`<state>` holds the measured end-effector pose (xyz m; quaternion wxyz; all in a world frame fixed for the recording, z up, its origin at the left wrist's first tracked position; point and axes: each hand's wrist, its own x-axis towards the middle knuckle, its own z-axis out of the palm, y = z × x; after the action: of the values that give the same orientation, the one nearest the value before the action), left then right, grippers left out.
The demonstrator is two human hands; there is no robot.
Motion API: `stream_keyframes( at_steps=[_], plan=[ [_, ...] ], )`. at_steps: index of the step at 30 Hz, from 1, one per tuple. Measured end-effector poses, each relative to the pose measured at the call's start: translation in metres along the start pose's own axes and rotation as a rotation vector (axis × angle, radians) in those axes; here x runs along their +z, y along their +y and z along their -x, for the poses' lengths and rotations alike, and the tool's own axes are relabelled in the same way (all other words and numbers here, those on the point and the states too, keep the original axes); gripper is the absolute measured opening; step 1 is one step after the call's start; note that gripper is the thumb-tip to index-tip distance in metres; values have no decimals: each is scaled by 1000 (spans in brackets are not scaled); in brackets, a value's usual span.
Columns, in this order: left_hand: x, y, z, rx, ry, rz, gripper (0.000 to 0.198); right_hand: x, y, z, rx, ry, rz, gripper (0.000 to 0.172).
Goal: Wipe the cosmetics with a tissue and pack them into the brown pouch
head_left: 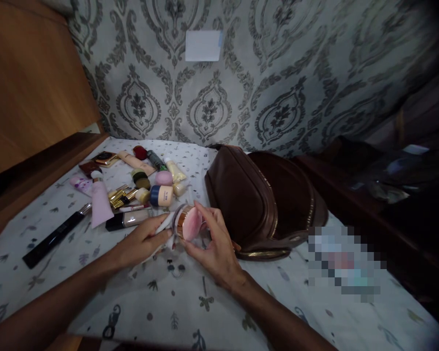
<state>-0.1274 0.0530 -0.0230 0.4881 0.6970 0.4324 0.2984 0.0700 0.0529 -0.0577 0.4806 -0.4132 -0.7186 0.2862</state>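
Between my hands, just above the cloth, is a small round cosmetic container [192,223] with a pink face and a rose-gold band. My right hand [217,246] grips it by the edge, thumb below and fingers above. My left hand [144,239] is closed on a thin white tissue [164,223] pressed to the container's left side. Beyond my left hand lie a foundation bottle [131,218] with a black cap and a peach jar [162,195] with a dark blue band. A brown leather bag [237,185] stands unzipped beside my right hand.
Several cosmetics lie at the left, among them a pink tube [100,202], a long black stick [56,239] and a pink sponge [164,178]. A wooden panel [36,83] borders the left. A blurred-out item [346,263] lies right of the bag on the patterned cloth [175,312].
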Motion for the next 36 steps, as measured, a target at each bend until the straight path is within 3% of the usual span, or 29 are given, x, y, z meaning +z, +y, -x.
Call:
stream_keyframes(
  at_steps=[6, 10, 16, 21, 24, 31, 36],
  plan=[
    [0, -2, 1, 23, 185, -42, 38, 1, 3, 2, 1, -55, 26, 80],
    [-1, -9, 1, 241, 303, -328, 39, 2, 4, 3, 4, -99, 51, 82],
    [3, -22, 3, 446, 269, -613, 57, 3, 1, 2, 56, -111, 70, 77],
    [7, -23, 7, 530, 242, -736, 68, 5, 2, -2, 261, -49, 40, 71],
    [8, -22, 8, 554, 245, -737, 69, 5, 1, -4, 349, -42, -85, 63],
    [3, -15, 7, 535, 268, -619, 68, 4, -3, -5, 462, -166, -635, 42],
    [-2, -9, 5, 552, 272, -525, 62, 4, -3, -6, 570, -197, -861, 43]
  ],
)
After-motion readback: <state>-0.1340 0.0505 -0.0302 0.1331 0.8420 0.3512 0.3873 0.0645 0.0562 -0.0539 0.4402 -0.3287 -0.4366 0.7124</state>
